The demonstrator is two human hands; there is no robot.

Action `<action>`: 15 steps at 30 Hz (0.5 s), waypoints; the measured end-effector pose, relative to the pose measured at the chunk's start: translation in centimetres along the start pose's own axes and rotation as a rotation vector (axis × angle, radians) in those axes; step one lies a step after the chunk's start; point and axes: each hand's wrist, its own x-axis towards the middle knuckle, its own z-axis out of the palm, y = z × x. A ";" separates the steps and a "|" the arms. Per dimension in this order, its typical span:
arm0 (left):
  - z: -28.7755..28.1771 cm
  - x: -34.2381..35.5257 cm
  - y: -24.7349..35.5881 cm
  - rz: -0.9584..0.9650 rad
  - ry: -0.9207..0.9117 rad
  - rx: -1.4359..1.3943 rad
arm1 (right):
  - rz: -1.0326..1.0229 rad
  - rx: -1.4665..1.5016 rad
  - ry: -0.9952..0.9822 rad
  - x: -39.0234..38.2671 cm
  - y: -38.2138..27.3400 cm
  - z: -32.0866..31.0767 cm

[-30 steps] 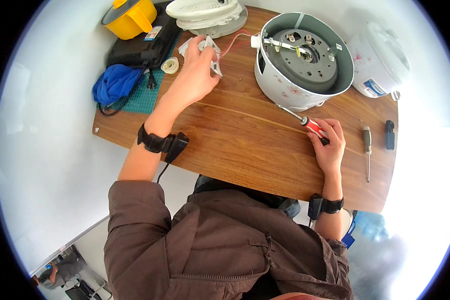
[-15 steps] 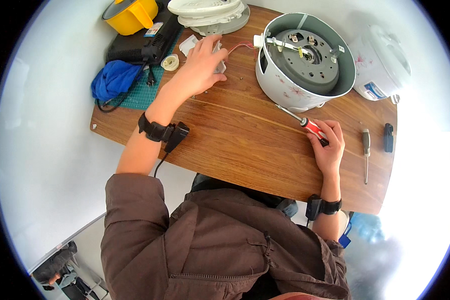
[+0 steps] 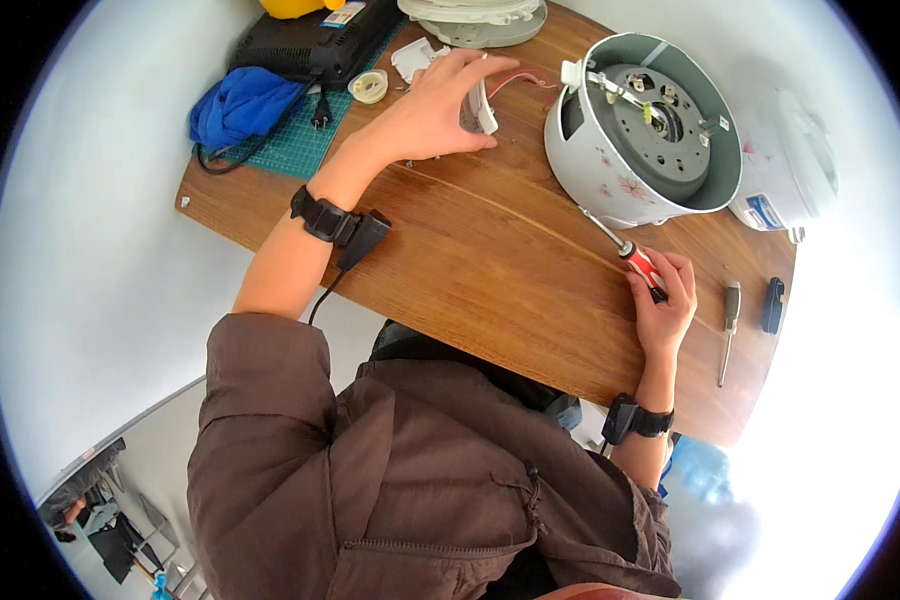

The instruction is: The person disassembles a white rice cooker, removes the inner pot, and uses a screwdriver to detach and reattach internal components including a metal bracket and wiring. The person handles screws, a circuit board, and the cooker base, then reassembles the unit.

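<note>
My left hand is over the far part of the table, thumb and fingers around the edges of a small white plastic part. The palm hides much of that part. Thin red wires lie just beyond it, toward the opened rice cooker body, white with a flower print. Inside the body show a grey metal base and a white strip. In my right hand is a screwdriver with a red and white handle, its shaft slanting up-left, its tip near the cooker's lower wall.
A second screwdriver and a small black object lie at the right. Behind them stands a white flowered container. Far left are a cutting mat, blue cloth, black device, round cream part and white covers.
The whole view has shifted and tilted. My left hand has turned, and more of the white plastic part shows between thumb and fingers. My right hand still holds the screwdriver much as before.
</note>
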 end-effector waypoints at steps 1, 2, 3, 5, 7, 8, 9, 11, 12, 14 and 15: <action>-0.3 -0.4 0.1 -0.001 0.066 -0.052 | -0.003 -0.002 -0.014 0.2 0.0 0.0; -0.6 -0.4 0.6 0.012 0.121 -0.111 | 0.007 -0.011 -0.016 0.1 0.0 0.0; -0.8 -0.6 0.8 0.025 0.176 -0.172 | 0.019 -0.020 -0.017 0.1 0.0 -0.1; -1.4 -0.7 1.8 0.016 0.205 -0.167 | 0.046 -0.017 -0.013 0.0 0.2 -0.1; -2.1 -1.2 2.9 -0.021 0.160 -0.247 | 0.066 -0.015 -0.013 -0.1 0.2 -0.2; -2.1 -1.6 2.4 -0.055 0.112 -0.343 | 0.066 -0.006 -0.013 0.1 0.0 -0.2; -1.8 -1.8 2.4 -0.060 0.095 -0.360 | 0.067 0.002 -0.013 0.2 -0.1 -0.2; -1.4 -2.4 2.8 -0.070 0.062 -0.396 | 0.060 0.018 -0.012 0.3 -0.1 -0.2; -1.0 -2.6 2.9 -0.094 0.057 -0.502 | 0.056 0.024 -0.010 0.3 -0.1 -0.2; -0.1 -2.9 3.2 -0.096 0.096 -0.635 | 0.064 0.028 -0.014 0.3 -0.1 -0.3; 0.2 -3.0 3.4 -0.101 0.117 -0.701 | 0.067 0.032 -0.018 0.3 -0.1 -0.3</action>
